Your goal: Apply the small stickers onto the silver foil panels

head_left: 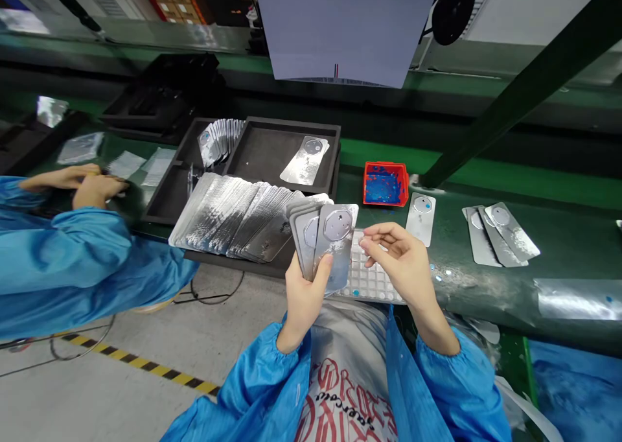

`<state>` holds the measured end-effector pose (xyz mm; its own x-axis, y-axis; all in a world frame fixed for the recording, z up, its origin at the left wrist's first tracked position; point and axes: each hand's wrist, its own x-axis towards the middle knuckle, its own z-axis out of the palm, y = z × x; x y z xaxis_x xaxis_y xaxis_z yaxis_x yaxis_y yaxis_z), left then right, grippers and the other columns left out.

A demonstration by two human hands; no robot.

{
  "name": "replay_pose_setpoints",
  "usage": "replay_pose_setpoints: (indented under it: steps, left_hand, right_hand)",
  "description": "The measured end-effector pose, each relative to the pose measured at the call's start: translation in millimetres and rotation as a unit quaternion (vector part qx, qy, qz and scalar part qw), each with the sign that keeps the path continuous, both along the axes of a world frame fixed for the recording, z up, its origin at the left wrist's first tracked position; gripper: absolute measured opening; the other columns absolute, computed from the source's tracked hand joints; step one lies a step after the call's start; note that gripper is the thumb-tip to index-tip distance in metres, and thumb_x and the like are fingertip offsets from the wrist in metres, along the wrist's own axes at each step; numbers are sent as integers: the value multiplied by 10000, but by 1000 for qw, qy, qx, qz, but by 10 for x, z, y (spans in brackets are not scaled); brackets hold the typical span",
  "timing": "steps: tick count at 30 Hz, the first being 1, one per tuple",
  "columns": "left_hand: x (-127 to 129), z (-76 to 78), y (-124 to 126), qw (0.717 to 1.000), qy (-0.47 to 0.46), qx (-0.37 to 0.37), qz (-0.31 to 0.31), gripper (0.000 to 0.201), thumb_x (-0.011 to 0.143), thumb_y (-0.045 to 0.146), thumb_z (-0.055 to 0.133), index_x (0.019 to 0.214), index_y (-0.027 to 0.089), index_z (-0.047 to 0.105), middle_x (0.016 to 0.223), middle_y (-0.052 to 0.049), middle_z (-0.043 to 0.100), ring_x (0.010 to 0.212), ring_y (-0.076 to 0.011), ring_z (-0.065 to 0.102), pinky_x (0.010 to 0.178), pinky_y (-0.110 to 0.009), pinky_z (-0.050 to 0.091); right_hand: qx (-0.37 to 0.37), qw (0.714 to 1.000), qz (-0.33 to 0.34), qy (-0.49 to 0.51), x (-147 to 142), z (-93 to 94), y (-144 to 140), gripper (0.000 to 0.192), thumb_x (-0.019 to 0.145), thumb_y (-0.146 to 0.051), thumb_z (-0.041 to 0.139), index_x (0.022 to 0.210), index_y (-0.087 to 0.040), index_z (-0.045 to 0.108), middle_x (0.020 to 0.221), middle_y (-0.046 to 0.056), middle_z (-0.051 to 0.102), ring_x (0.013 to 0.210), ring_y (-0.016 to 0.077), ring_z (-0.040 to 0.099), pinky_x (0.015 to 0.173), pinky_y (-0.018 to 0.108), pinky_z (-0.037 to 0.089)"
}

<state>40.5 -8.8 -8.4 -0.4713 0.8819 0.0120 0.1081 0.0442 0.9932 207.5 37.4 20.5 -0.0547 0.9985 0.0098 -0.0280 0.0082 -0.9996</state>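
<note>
Fanned out in my left hand [308, 290] are several silvery phone back covers [337, 247], each with a round camera area near its top. The thumb presses on the front cover. Just to the right, my right hand [396, 254] is closed in a pinch, thumb against index finger; whatever small thing may be between the fingertips is too small to make out. Below that hand lies a white gridded tray [372, 280] of small round pieces, partly hidden by the covers and the hand. A long row of similar covers [233, 215] leans to the left.
A black tray [262, 144] holds more covers behind the row. A red bin [385, 183] with blue bits stands ahead. One cover [420, 218] and a small fan of covers [500, 234] lie on the right. At left, a co-worker's hands [87, 186] are busy.
</note>
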Motion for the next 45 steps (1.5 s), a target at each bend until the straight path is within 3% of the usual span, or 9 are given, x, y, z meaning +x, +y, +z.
replay_pose_setpoints:
  steps: [5, 13, 19, 29, 40, 45]
  left_hand:
    - [10, 0, -7, 1000, -9, 11, -10, 285, 833, 406, 778, 1008, 180, 780, 930, -79, 857, 860, -250, 818, 783, -327, 662]
    - [29, -11, -15, 999, -16, 19, -30, 250, 819, 349, 771, 1003, 179, 781, 916, -67, 867, 843, -236, 834, 771, -298, 663]
    - [41, -22, -22, 999, -16, 23, -39, 247, 820, 354, 784, 995, 179, 787, 925, -79, 870, 851, -250, 837, 784, -318, 672]
    - [-11, -17, -23, 998, 1, 28, -58, 230, 819, 356, 769, 951, 176, 823, 884, -74, 867, 815, -245, 829, 755, -313, 672]
    - [14, 4, 8, 996, 4, 50, -75, 184, 847, 338, 756, 926, 182, 815, 872, -76, 865, 800, -245, 835, 728, -302, 670]
    - [-1, -38, -11, 996, 4, 48, -79, 203, 831, 353, 766, 926, 185, 827, 869, -79, 863, 792, -248, 830, 728, -310, 673]
  right_hand:
    - [15, 1000, 21, -13, -70, 23, 47, 246, 873, -435, 867, 888, -212, 764, 911, 37, 777, 755, 164, 720, 575, 270, 673]
    - [22, 998, -32, -41, -146, 65, 25, 220, 868, -421, 866, 906, -213, 807, 931, 49, 824, 767, 180, 775, 739, 314, 702]
    - [31, 997, -57, -30, -169, 54, 23, 196, 846, -398, 865, 896, -215, 817, 908, 50, 832, 757, 189, 785, 710, 307, 695]
    - [21, 999, -29, -40, -90, 92, 57, 189, 837, -377, 882, 885, -207, 816, 901, 48, 827, 769, 182, 774, 722, 305, 684]
    - [15, 998, -66, -13, -155, 114, 4, 211, 839, -411, 869, 862, -216, 790, 887, 43, 811, 746, 184, 758, 738, 336, 700]
    - [-7, 999, -43, -21, -109, 119, 46, 307, 803, -443, 899, 883, -223, 701, 761, -2, 709, 677, 150, 663, 544, 251, 595]
